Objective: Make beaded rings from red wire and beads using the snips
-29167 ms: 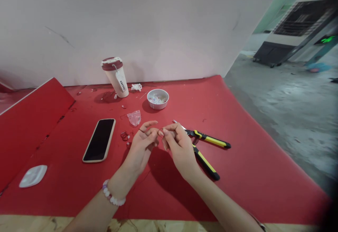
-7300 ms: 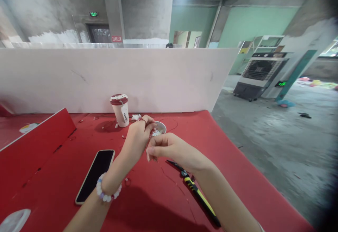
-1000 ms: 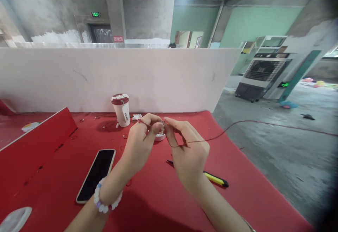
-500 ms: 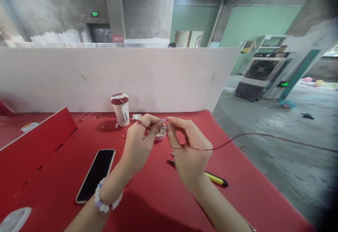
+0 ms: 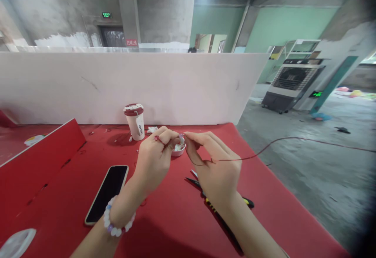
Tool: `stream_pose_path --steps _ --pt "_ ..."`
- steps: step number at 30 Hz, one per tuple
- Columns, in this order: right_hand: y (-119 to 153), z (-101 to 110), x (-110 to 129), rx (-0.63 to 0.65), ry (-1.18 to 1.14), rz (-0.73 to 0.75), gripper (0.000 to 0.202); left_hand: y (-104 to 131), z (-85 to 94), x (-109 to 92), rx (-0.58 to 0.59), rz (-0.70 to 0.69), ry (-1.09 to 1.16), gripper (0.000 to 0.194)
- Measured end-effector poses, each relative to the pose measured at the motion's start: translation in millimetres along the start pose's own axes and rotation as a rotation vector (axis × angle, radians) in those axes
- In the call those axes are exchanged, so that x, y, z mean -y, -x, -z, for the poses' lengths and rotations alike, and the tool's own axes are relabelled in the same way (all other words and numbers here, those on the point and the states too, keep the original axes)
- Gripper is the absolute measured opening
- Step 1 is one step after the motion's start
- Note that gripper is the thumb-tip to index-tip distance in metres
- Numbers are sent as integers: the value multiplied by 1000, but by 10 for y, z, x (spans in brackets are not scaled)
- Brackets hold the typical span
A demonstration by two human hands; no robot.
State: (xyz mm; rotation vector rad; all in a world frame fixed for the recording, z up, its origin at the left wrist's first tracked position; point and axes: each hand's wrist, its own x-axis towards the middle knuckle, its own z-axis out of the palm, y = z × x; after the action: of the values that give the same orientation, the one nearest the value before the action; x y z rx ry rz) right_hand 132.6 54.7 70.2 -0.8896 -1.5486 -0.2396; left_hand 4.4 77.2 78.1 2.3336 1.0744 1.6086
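My left hand (image 5: 155, 154) is closed, thumb and forefinger pinching a small pale purple bead (image 5: 181, 137). A red loop or ring shows around one of its fingers, and a bracelet of pale beads (image 5: 116, 232) is on that wrist. Right beside the bead, my right hand (image 5: 216, 162) pinches a thin dark red cord (image 5: 273, 143), which loops below the fingers and runs off to the right. Whether the cord passes through the bead is too small to tell. Behind the fingertips stands a small white bowl (image 5: 178, 153) with little pale pieces in it, partly hidden.
Under my right forearm lie a black-and-yellow long-handled tool (image 5: 212, 208) and a yellow-black handle (image 5: 248, 202). A phone (image 5: 107, 193) lies left on the red table (image 5: 170, 226); a lidded coffee cup (image 5: 135, 122) stands behind. A white panel (image 5: 147, 87) borders the back.
My right hand has shifted slightly right and turned, uncovering more of the tool beneath it. My left fingers have curled in more around the bead. The trailing cord has risen slightly.
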Motion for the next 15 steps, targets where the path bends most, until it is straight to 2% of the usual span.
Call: stream_pose_path --steps 8,13,15 --pt "-26 21 -4 72 -29 -91 12 4 -10 -28 2 36 76 21" --pt "-32 12 4 113 -255 -394 10 11 -33 -64 23 212 294 20" --pt "-58 29 -12 156 -373 -464 14 10 -32 -65 56 275 380 21"
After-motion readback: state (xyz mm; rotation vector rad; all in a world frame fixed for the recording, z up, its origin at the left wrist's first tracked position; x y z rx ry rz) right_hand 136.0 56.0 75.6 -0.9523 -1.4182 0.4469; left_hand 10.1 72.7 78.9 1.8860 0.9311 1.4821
